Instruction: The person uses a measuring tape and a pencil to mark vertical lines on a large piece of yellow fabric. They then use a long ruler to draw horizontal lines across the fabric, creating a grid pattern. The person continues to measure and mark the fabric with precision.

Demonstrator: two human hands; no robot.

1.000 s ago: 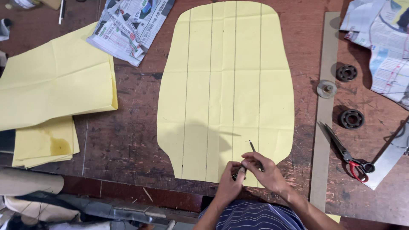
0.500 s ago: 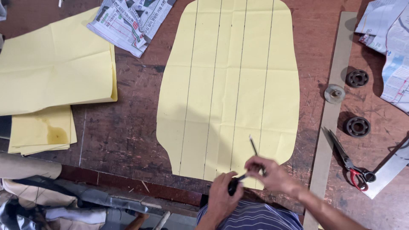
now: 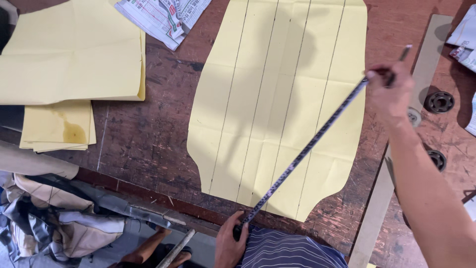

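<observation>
A yellow paper pattern piece [image 3: 258, 99] with several long pencil lines lies flat on the worn wooden table [image 3: 148, 144]. A measuring tape [image 3: 307, 146] is stretched taut and diagonally across it. My left hand [image 3: 230, 240] pins the tape's lower end at the table's near edge. My right hand [image 3: 391, 89] pinches the tape's upper end past the pattern's right side, and it also holds a pencil [image 3: 404, 53] that sticks up.
Folded yellow paper sheets [image 3: 69, 59] lie at the left, with a folded newspaper [image 3: 163, 17] behind them. A long wooden straightedge [image 3: 421, 69] and round metal weights [image 3: 439, 101] sit at the right. Cloth is heaped below the table edge [image 3: 59, 218].
Both hands were together at the pattern's near edge. My right hand has since drawn the tape out diagonally up and to the right, while my left hand stayed at the near edge.
</observation>
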